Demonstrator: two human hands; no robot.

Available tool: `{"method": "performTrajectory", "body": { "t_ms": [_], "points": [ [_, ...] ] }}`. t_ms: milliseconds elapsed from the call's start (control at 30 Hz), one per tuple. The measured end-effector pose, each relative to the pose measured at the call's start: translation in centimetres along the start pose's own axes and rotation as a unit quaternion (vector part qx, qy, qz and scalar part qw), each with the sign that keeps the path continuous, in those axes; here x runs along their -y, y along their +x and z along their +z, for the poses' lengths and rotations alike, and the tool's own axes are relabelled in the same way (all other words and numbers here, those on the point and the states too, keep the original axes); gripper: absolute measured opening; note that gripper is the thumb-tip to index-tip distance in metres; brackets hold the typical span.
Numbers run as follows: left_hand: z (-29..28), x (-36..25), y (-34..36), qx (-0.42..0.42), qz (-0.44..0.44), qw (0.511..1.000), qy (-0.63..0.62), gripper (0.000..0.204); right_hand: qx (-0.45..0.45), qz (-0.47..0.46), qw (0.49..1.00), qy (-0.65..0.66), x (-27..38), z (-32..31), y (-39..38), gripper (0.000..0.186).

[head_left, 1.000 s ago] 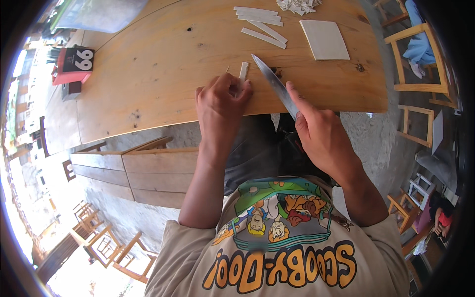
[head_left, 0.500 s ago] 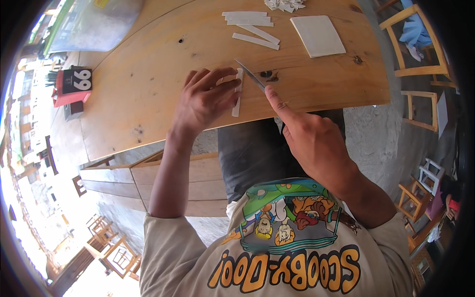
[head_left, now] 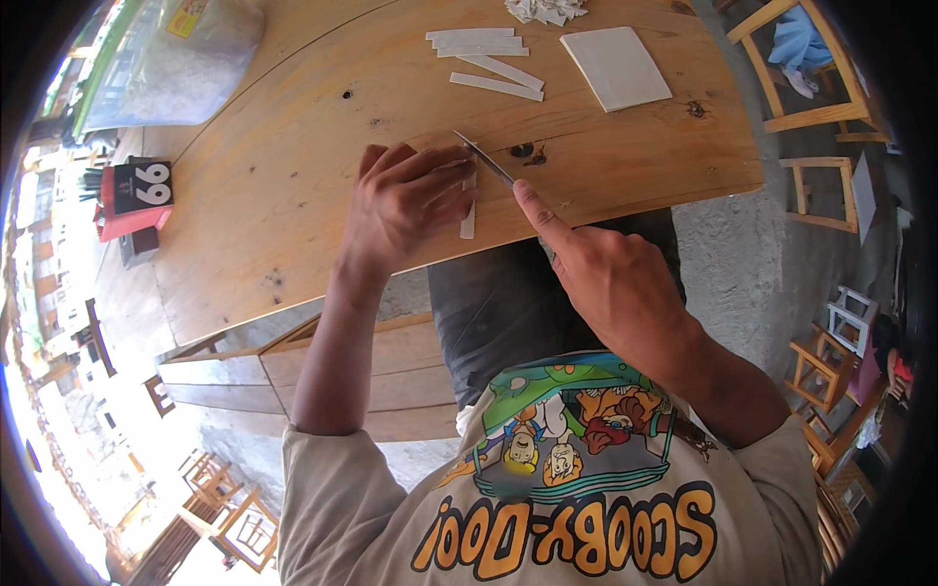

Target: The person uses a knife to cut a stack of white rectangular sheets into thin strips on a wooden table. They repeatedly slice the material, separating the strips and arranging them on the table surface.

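Under the bent fingers of my left hand [head_left: 405, 200], a narrow white strip [head_left: 468, 220] is held against the wooden table [head_left: 322, 195] near its front edge. The fingers partly cover it. My right hand [head_left: 625, 278] is closed around a knife, its index finger stretched along the back of the thin blade [head_left: 493, 166]. The knife's handle is hidden in the palm. The blade slants across the strip's far end, close to my left fingertips; whether it touches the strip I cannot tell. Beyond my hands lie several loose white strips [head_left: 476, 44].
A stack of white rectangular sheets [head_left: 616, 68] lies at the far right, near a heap of small white pieces [head_left: 545, 10]. A bulky clear plastic bag [head_left: 200, 59] and a black-and-red holder [head_left: 142, 190] stand at left. Wooden stools [head_left: 826, 190] are beyond the right edge.
The knife blade has moved a little left and nearer, over the far end of the strip. My left hand stays on the strip. The whole view has shifted slightly.
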State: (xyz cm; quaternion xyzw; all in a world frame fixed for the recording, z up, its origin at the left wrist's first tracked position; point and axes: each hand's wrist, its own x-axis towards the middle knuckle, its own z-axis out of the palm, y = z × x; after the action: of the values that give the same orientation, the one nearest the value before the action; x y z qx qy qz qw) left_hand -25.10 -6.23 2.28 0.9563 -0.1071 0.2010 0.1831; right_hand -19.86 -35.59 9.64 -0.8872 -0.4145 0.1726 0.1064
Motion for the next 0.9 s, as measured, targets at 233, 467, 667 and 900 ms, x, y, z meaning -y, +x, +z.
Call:
{"method": "performTrajectory", "body": {
  "t_ms": [233, 467, 667, 900],
  "points": [
    [0.0, -0.1, 0.0, 0.003, -0.02, 1.0, -0.01, 0.029, 0.0, -0.007, 1.0, -0.001, -0.4, -0.2, -0.3, 0.088],
    [-0.1, 0.0, 0.0, 0.006, -0.019, 0.999, -0.033, 0.028, -0.038, -0.051, 0.998, -0.015, -1.3, -0.1, 0.3, 0.083],
    [-0.1, 0.0, -0.1, 0.012, -0.019, 0.999, -0.026, 0.026, -0.051, -0.049, 0.997, -0.032, -0.6, 0.5, 0.7, 0.086],
    [-0.1, 0.0, 0.1, 0.018, -0.005, 1.0, -0.018, 0.025, -0.033, -0.046, 0.997, -0.056, -0.3, 1.3, 1.5, 0.092]
  ]
}}
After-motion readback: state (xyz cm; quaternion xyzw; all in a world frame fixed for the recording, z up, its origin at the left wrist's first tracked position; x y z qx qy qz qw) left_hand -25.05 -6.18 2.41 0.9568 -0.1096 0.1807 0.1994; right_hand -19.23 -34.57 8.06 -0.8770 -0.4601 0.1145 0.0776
